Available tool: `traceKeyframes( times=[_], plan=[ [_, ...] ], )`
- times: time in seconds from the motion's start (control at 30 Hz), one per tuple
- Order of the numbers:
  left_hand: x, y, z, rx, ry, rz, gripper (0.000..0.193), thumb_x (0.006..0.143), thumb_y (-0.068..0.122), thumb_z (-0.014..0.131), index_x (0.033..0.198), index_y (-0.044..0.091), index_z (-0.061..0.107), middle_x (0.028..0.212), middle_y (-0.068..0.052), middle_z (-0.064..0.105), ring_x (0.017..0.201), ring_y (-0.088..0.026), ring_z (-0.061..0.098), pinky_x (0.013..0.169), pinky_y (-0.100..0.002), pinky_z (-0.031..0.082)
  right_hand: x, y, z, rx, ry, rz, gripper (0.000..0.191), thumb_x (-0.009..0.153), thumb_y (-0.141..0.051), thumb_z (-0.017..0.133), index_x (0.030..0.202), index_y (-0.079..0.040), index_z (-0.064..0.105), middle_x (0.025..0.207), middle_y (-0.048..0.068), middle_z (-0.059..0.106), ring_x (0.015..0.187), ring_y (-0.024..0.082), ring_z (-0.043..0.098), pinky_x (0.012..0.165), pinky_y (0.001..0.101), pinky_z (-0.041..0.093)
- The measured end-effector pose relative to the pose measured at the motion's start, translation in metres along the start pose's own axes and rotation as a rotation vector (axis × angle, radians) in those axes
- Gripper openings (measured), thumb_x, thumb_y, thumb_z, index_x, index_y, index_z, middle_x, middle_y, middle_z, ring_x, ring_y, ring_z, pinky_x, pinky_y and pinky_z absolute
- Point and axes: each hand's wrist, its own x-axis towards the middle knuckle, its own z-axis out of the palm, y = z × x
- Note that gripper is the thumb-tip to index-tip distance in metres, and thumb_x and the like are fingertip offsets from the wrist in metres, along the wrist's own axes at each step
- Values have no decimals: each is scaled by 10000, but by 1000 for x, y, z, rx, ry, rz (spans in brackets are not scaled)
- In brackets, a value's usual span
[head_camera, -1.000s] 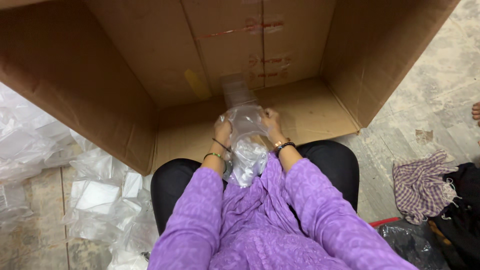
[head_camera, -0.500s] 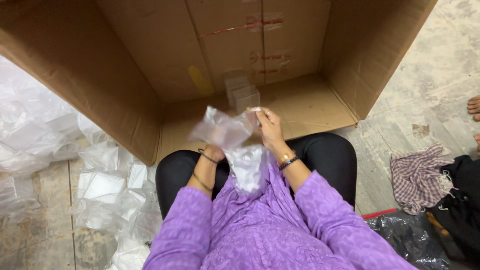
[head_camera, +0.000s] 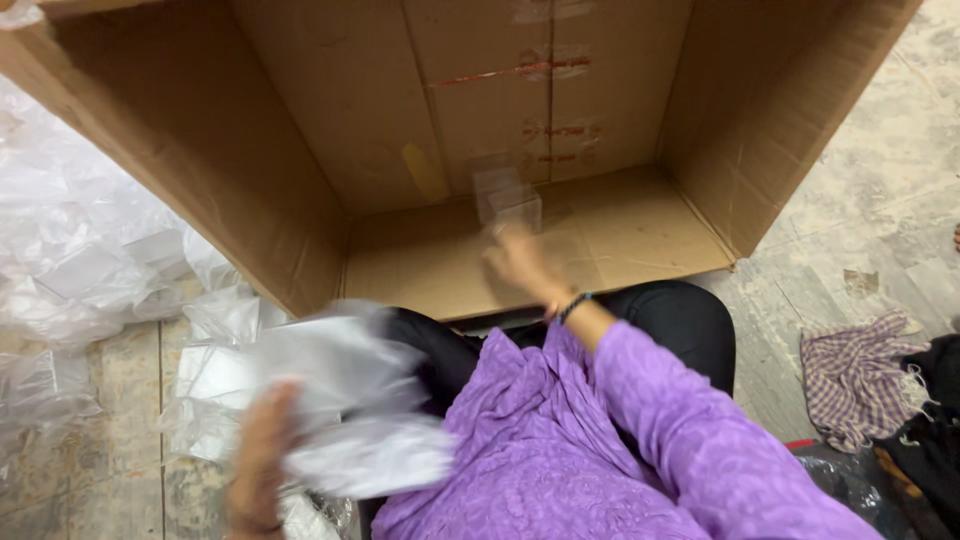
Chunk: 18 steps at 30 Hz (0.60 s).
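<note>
My left hand (head_camera: 262, 455) is low at the left, blurred by motion, and grips a crumpled clear plastic bag (head_camera: 345, 400) beside my lap. My right hand (head_camera: 520, 265) reaches forward into the large open cardboard box (head_camera: 300, 150), which lies on its side. Its fingertips are at a small clear plastic container (head_camera: 508, 203) standing on the box's lower flap. The blur hides whether the fingers grip the container. I wear purple sleeves and a dark bracelet on my right wrist.
A heap of clear plastic bags and wrapped white packets (head_camera: 90, 280) covers the floor at the left. A checked cloth (head_camera: 858, 375) and dark fabric (head_camera: 930, 420) lie at the right on the stone floor.
Both hands held the plastic bag together over my lap. Now the left hand has swung down and left with the bag, and the right hand has stretched forward into the box.
</note>
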Motion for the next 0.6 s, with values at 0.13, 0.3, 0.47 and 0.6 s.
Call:
traceKeyframes(
  times=[0.13,0.3,0.47,0.6],
  plan=[
    [9,4,-103,103,730,-477,677,983,562,542,1293,-36,608,1037,-175,610,829,-261,559,684,-418,514,44,57,-24,-265,-173,353,685,744,-280,827,1309,-7,552,1245,295,610,1139,476,590,904,527,508],
    [1,-15,-95,166,993,-940,902,874,824,710,954,-73,650,784,-110,648,719,-269,588,632,-481,488,52,61,-7,-215,-252,538,703,806,-335,832,1353,-15,529,1267,315,592,1164,482,594,971,524,515],
    [23,-26,-79,562,715,-911,979,887,796,686,915,-182,732,816,-242,715,932,-555,671,775,-612,490,44,55,-6,-189,-171,588,797,817,-339,852,1406,23,454,1281,353,552,1159,495,567,949,526,496],
    [46,-2,-77,1268,609,-501,760,803,627,778,935,-122,769,890,-325,725,878,-471,698,783,-506,533,22,36,-38,-140,141,161,824,824,-265,863,1443,81,443,1330,390,531,1167,513,558,962,491,483]
  ],
)
